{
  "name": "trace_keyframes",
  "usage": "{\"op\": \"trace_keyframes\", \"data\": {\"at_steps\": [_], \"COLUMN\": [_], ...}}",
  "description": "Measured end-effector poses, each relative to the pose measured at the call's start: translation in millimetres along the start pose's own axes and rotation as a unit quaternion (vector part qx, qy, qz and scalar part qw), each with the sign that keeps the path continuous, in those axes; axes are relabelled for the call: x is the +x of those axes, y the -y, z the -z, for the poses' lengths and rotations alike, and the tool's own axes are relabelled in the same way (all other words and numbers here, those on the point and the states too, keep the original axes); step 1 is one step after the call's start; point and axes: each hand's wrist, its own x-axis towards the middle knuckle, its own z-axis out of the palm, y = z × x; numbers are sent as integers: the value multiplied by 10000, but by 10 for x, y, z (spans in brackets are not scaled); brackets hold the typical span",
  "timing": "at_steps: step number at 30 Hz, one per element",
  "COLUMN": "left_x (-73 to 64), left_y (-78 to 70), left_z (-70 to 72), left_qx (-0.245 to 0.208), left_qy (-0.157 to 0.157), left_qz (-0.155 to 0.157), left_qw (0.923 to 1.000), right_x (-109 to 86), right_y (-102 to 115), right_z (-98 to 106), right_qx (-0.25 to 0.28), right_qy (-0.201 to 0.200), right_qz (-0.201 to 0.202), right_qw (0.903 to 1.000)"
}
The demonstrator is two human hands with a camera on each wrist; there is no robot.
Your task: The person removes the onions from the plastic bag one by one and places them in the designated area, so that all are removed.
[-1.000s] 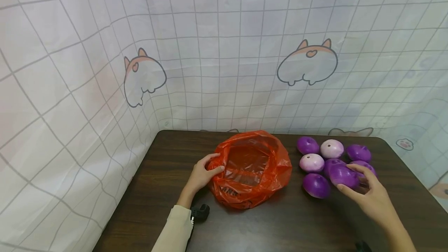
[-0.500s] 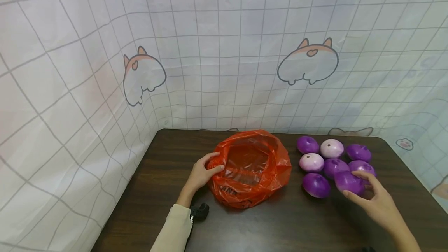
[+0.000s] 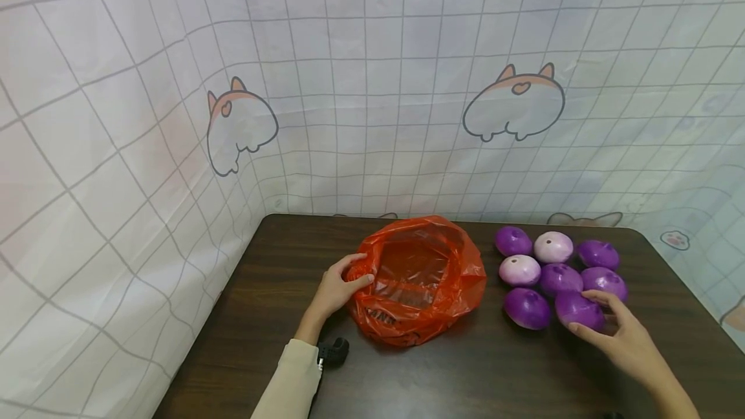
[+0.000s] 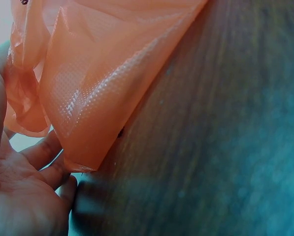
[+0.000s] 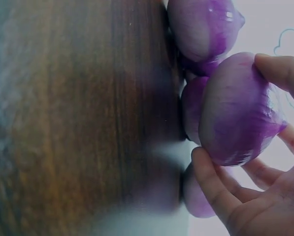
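My left hand (image 3: pixel 336 288) grips the left side of a red plastic bag (image 3: pixel 462 290), thumb over its rim. The bag's mouth stands wide and faces up, and dark print shows on its front. In the left wrist view, the fingers (image 4: pixel 43 152) curl behind the bag's thin film (image 4: pixel 95 83). My right hand (image 3: pixel 625 335) holds a purple onion (image 3: pixel 576 310) between thumb and fingers, at the near side of a group of onions. The right wrist view has this onion (image 5: pixel 240 110) close up, its pointed tip toward the palm.
Several more onions lie close together behind and left of the held one, including a dark purple onion (image 3: pixel 526 308) and a pale onion (image 3: pixel 520 271). All rest on a dark wooden table (image 3: pixel 454 374). A grid-patterned curtain (image 3: pixel 372 115) hangs behind the table and along its sides.
My right hand has moved the onion a little right and toward me, then lower, beside the other onions. The left hand and the bag have stayed put.
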Motion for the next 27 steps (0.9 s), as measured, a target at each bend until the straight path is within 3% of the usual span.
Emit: {"op": "trace_keyframes", "data": {"at_steps": [20,27], "left_x": [-6,-4], "left_y": [-27,-15], "left_z": [3,8], "left_qx": [-69,-44], "left_qy": [57,-4], "left_qz": [-8,-15], "left_qw": [10000,10000], "right_x": [17,26], "right_y": [-74,-55], "right_z": [-60,-60], "right_qx": [-284,-281], "right_qy": [407,405], "right_qz": [108,322], "right_qw": [9987,9983]}}
